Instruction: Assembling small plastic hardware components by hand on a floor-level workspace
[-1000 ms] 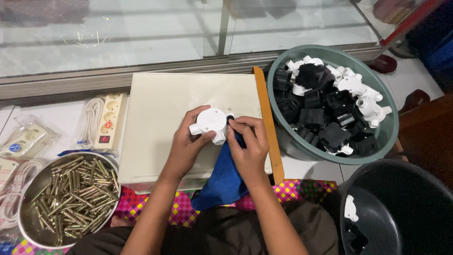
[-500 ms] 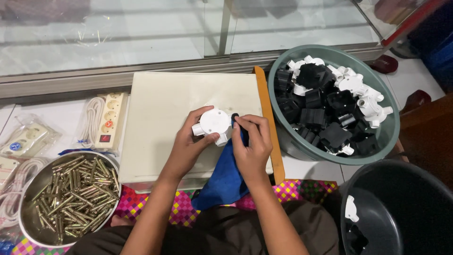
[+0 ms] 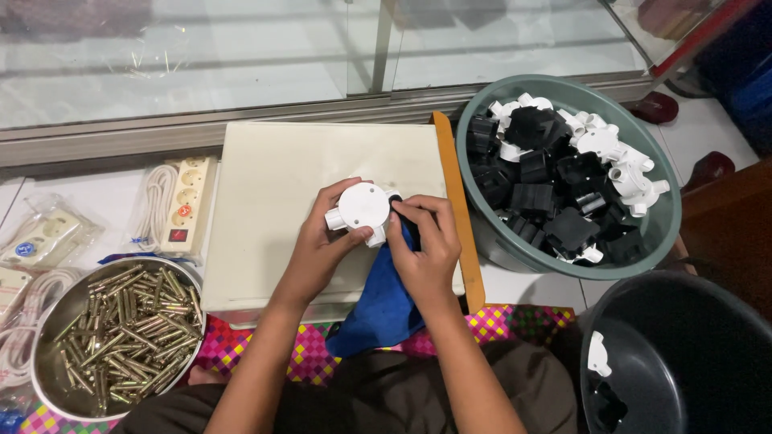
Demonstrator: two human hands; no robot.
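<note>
- Middle of the frame: one round white plastic box (image 3: 363,207) with stubby pipe outlets, held just above a cream board (image 3: 273,185) that serves as the bench.
- Left hand (image 3: 322,245) has its grip clamped on the white box from the left and below, thumb up on the rim.
- Right hand (image 3: 425,245) has its fingers closed on one blue cloth (image 3: 384,299), pressed against the right side of the box; the cloth hangs down toward the lap.
- One orange strip (image 3: 457,210) runs along the board's right edge.
- Upper right: one grey-green tub (image 3: 555,88) piled with black and white plastic boxes, too many and too stacked to count, more black than white on top.
- Lower right: one black bucket (image 3: 708,337), with one white piece and at least one black piece showing inside.
- Lower left: one steel bowl (image 3: 50,309) heaped with brass-coloured screws, way too many to count.
- Left side: one bagged white power strip (image 3: 186,202) with coiled cord, and a second bagged one (image 3: 36,241) at the frame's left edge.
</note>
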